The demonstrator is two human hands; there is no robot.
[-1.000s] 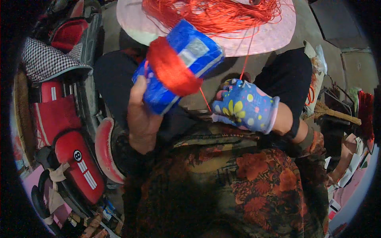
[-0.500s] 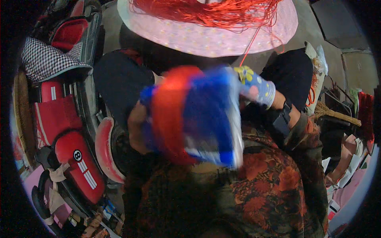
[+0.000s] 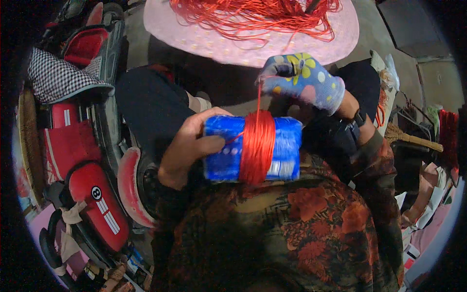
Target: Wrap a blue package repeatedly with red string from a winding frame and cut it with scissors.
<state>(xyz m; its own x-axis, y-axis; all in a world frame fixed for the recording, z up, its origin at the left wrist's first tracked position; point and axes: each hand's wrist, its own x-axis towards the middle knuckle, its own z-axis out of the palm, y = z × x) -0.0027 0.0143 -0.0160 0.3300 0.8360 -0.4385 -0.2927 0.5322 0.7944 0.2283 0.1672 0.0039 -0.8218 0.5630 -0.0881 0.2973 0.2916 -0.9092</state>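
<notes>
My bare left hand grips the left end of a blue plastic packet, thumb on top. Round the packet's middle runs a thick band of wound red cord. From that band a strand rises to my right hand, which wears a flowered blue glove and pinches the cord just above the packet. A loose heap of the same red cord lies on a round pink-covered surface beyond my knees.
A red and black ride-on vehicle stands on the left, a checked cloth draped over it. To the right are a straw broom, orange-handled scissors and piled papers.
The packet has turned from a tilted, blurred position to lie flat and level. My gloved right hand has moved from beside it to above it, with the cord strand pulled up.
</notes>
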